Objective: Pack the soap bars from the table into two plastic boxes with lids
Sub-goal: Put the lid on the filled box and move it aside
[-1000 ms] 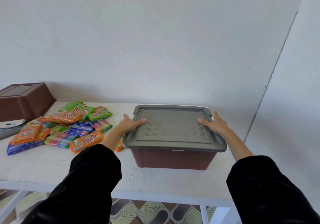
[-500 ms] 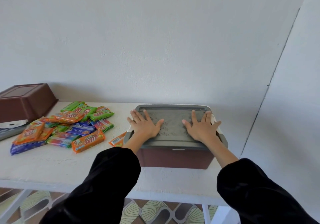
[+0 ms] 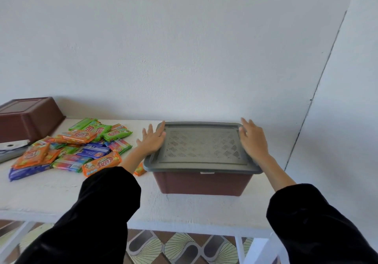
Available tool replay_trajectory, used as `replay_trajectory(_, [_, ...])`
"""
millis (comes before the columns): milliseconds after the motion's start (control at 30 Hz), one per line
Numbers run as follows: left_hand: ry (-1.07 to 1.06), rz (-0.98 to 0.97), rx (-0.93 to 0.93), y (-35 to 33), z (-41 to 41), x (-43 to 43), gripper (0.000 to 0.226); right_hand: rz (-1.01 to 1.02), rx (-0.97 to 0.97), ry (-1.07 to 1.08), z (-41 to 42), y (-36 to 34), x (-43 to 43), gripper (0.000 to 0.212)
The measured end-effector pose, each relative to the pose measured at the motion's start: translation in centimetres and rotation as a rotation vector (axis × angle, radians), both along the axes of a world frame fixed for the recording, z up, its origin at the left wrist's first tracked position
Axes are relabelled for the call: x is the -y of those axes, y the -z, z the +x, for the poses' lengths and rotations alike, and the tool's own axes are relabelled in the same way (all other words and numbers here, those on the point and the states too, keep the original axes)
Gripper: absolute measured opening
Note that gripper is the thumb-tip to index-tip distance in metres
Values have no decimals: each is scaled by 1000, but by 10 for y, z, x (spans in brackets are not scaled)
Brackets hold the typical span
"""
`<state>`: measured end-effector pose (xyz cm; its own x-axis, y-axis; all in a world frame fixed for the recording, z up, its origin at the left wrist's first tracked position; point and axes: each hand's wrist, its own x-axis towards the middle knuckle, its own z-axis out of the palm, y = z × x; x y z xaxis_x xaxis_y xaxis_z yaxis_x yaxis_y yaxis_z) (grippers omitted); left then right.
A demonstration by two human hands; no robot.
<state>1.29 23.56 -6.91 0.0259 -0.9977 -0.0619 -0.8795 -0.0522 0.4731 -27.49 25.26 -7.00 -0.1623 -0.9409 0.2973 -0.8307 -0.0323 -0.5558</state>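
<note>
The grey lid (image 3: 201,146) is being seated on the brown box (image 3: 201,183) at table (image 3: 61,190) right, left hand (image 3: 152,141) and right hand (image 3: 252,141) laid flat, fingers extended, apparently pressing its side edges; next, the loose soap bars (image 3: 81,149) must be packed into the upturned second box (image 3: 28,116).

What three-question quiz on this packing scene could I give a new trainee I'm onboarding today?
1. True or false: the grey lid sits on the brown box.
2. Where does the left hand rest?
A. on the soap bars
B. at the lid's left edge
C. on the table edge
3. Fill in: the second brown box, at the far left, stands ____.

Key
1. True.
2. B; the right hand is at the right edge, fingers spread.
3. Upside down, behind the soap bars on the white table.
</note>
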Motion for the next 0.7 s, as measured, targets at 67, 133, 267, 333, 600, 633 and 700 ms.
replay_trajectory(67, [32, 45, -207, 6, 4, 0, 49, 230, 150, -1, -8, 2, 7, 50])
replay_trajectory(133, [61, 41, -416, 7, 3, -2, 49, 411, 386, -78, -12, 3, 11, 53])
replay_trajectory(267, [57, 62, -629, 4, 2, -6, 49, 436, 571, -141, -16, 2, 12, 53])
replay_trajectory(333, [61, 79, -636, 7, 3, -3, 50, 431, 686, -140, -19, 1, 10, 55])
replay_trajectory(600, [27, 43, -90, 8, 3, 4, 52, 437, 398, -117, -7, 0, 10, 56])
replay_trajectory(633, [21, 35, 9, 9, 3, 4, 55, 433, 356, -107, -7, 0, 8, 54])
replay_trajectory(700, [11, 11, 146, 9, 0, 0, 64, 423, 298, -99, -5, 0, 5, 53])
